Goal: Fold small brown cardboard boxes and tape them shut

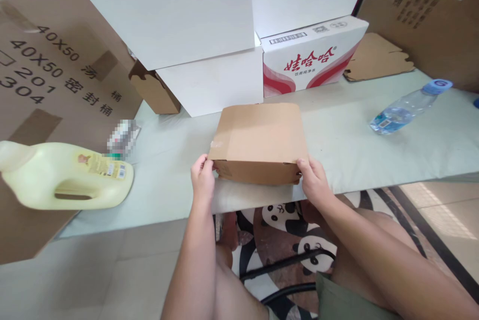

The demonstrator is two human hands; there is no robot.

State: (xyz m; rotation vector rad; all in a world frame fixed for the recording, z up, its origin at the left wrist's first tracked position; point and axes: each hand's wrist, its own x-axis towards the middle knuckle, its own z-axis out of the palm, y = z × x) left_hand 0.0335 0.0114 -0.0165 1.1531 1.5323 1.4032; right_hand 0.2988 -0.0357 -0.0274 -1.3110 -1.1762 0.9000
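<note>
White boxes stand behind a brown carton, left grip and right grip pinching its corners.

At 10 o'clock, a carton reads "40X50 汤桶", "40X50 密封桶", "201" and "304". At 1 o'clock, a water box carries "娃哈哈®" in red, "饮用纯净水" beneath, plus a barcode and QR code. Barcodes also mark the jug at 9, the bottle at 3 and a case at 2, its print blurred.
</note>
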